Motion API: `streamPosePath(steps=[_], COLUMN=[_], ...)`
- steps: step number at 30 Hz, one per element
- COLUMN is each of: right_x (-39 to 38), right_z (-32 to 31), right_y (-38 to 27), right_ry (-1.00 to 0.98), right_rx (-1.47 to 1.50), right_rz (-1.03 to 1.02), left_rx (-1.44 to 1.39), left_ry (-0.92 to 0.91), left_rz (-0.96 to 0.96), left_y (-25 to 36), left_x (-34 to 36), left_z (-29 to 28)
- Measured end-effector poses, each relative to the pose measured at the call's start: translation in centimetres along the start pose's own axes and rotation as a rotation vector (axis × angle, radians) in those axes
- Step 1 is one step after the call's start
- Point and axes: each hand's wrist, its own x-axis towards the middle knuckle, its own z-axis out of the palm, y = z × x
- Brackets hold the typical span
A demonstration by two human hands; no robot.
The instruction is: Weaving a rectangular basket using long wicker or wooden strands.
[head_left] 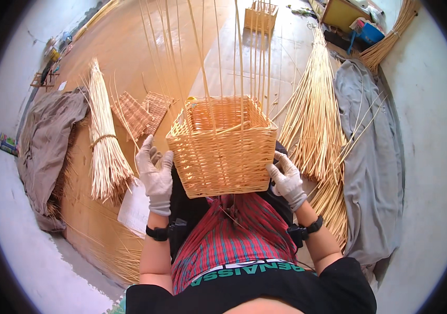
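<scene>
An unfinished wicker basket (223,159), square and pale, sits tilted over my lap with its opening up and away from me. Long upright stakes (219,49) rise from its rim. My left hand (155,172), in a whitish glove, is at the basket's left side with fingers apart and the thumb near the wall; whether it touches is unclear. My right hand (286,180), gloved too, grips the lower right edge with its thumb against the weave; some fingers are partly hidden. A red plaid cloth (234,230) covers my lap below the basket.
A tied willow bundle (103,141) and woven panels (142,112) lie left. On the right are a large fanned bundle of rods (315,115) and a grey cloth (367,172). Another basket (261,17) stands far ahead. A brown cloth-covered heap (51,146) lines the left wall.
</scene>
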Motion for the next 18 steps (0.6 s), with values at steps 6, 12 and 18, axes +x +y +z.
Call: streamPosePath(steps=[6,12,18], right_x=[-0.8,-1.9,-3.0], right_z=[1.4,1.3,2.2], right_y=[1.8,2.3,-1.1], right_ry=[0.114,0.054,-0.244], right_rx=[-0.012,0.043,0.109], right_rz=[-0.004,0.125,-0.061], left_rx=[0.255,0.358,0.207], left_ry=[-0.218,-0.563,-0.440], left_rz=[0.758,0.442,0.501], left_y=[6.0,10.1,8.6], left_x=[-3.3,-4.4,-2.8], left_z=[5.7,14.3,9.2])
